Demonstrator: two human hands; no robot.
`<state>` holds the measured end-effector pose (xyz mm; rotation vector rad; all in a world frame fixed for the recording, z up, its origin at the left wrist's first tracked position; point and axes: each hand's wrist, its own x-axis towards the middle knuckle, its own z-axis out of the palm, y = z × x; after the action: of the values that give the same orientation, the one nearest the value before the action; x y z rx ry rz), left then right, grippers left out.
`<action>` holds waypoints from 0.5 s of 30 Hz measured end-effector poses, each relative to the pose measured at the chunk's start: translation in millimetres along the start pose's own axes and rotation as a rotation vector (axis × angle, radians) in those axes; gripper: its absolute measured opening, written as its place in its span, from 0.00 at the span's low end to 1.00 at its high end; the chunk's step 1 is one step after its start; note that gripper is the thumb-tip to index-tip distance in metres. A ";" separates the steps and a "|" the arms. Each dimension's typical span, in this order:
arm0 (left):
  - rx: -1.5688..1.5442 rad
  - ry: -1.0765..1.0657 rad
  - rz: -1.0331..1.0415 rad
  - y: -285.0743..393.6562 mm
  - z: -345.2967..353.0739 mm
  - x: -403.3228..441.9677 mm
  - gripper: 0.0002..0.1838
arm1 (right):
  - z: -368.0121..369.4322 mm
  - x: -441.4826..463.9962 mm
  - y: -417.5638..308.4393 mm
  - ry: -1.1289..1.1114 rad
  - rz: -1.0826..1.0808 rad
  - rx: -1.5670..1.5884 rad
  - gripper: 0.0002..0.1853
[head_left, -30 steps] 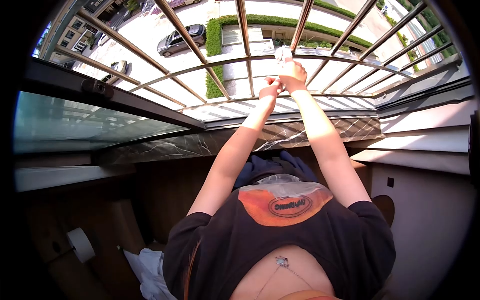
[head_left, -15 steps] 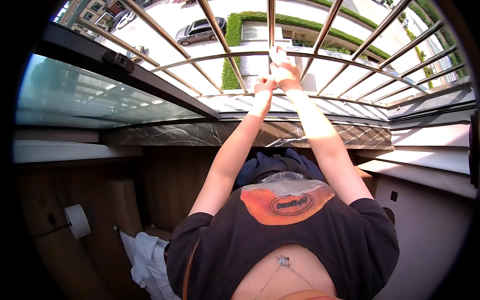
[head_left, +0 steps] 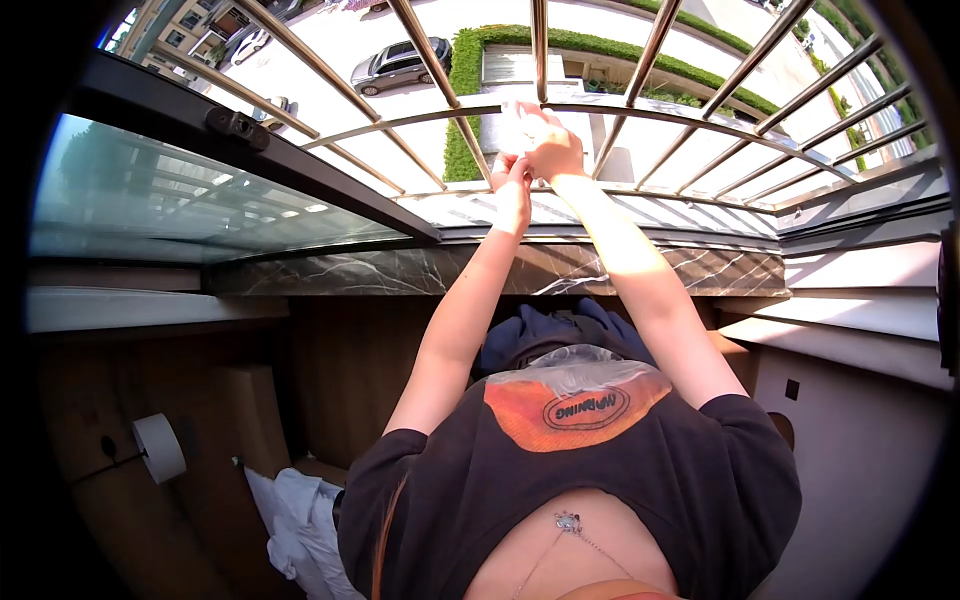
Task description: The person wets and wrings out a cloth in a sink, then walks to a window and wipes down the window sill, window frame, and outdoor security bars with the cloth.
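Observation:
My right hand (head_left: 552,148) is bright with sunlight and bent at the rail (head_left: 440,116) of a metal window guard, its fingers curled over it. A pale, washed-out patch lies at these fingertips; whether it is a cloth or only glare I cannot tell. Just below, my left hand (head_left: 511,180) has its fingers drawn together close against the heel of my right hand. What those fingers hold, if anything, is hidden. An upright bar (head_left: 540,50) of the guard rises just above my right hand.
A dark-framed glass window sash (head_left: 200,190) stands at the left. The black marble sill (head_left: 350,270) runs below my forearms. Outside are a parked grey car (head_left: 400,66) and a green hedge (head_left: 464,70). A toilet paper roll (head_left: 159,448) and white cloth (head_left: 300,520) are lower left.
Both hands have shifted a little to the left along the rail. My right hand has come away from the foot of the upright bar and its wrist is more bent.

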<state>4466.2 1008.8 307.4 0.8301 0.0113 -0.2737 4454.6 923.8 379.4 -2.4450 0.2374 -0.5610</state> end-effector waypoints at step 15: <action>0.094 -0.028 -0.066 24.6 -31.7 38.4 0.03 | 51.3 28.9 -5.0 0.037 0.222 -0.070 0.16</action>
<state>4512.3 1038.7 299.3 0.9201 -0.0005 -0.3498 4503.5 946.3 355.1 -2.4349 0.5442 -0.5071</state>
